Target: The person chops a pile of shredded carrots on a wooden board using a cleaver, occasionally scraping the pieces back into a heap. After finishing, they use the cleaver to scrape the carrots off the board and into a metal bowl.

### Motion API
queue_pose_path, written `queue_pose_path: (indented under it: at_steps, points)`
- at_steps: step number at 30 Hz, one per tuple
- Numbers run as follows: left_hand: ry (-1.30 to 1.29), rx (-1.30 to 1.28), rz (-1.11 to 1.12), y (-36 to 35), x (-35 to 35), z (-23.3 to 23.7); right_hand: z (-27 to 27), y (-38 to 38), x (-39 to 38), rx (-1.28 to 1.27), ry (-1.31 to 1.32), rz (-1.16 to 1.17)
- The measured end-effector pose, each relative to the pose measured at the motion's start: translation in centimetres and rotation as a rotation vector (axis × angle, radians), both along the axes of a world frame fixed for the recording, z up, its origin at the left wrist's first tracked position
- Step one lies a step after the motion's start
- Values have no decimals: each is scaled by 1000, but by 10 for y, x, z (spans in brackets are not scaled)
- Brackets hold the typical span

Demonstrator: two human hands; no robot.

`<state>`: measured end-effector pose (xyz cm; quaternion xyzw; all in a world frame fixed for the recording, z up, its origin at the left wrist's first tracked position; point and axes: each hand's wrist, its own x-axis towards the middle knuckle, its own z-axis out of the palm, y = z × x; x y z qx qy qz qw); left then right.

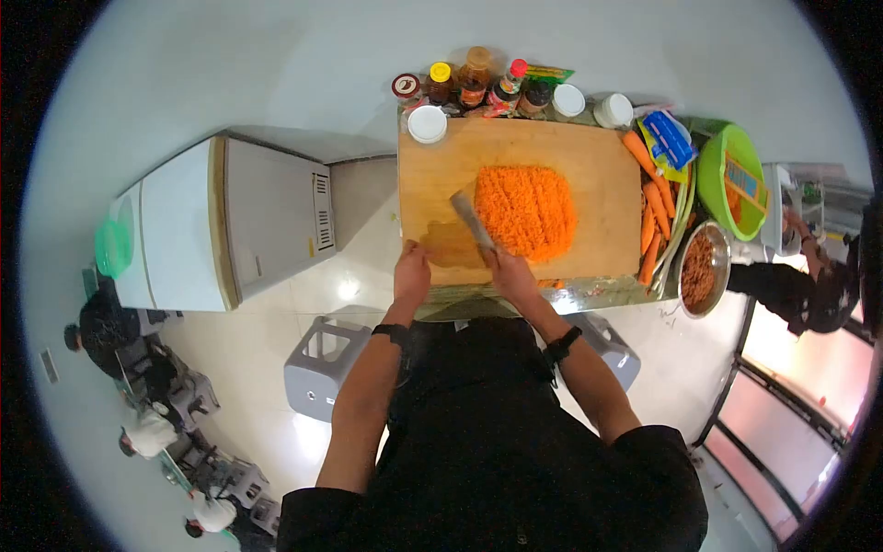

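Note:
A large kitchen knife (471, 219) is in my right hand (512, 275), which is closed around its handle. Its blade slants up and to the left, along the left side of a flattened heap of finely chopped carrot (526, 212). Both lie on a wooden cutting board (602, 198). My left hand (413, 274) is closed at the board's near left corner and seems to grip its edge; its fingers are partly hidden. Beside that hand, a darker damp patch marks the wood.
Sauce bottles (475, 78) and white-lidded jars (427, 124) line the board's far edge. Whole carrots (655, 207), a green basin (747, 225) and a metal bowl of brown food (704, 270) stand right. A grey stool (322, 368) is below left. Other people are at both sides.

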<state>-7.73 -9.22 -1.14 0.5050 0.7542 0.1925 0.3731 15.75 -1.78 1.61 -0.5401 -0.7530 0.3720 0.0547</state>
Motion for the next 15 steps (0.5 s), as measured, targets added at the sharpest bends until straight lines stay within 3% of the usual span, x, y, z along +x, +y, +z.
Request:
queue_pose_path:
  at_steps: [2, 5, 8, 13, 15]
  points:
    - [27, -52, 65, -2, -13, 5, -6, -5, -6, -141, -46, -11]
    - [97, -42, -144, -20, -32, 12, -35, -12, 14, -69, -93, -56]
    - [117, 123, -258, -30, -39, 9, -14, 9, 45, 77, -31, -68]
    - [289, 197, -548, -28, -55, 9, 2, 24, 58, 65, -268, -59]
    - [232, 81, -562, -23, -60, 19, 7, 16, 51, 119, -162, -138]
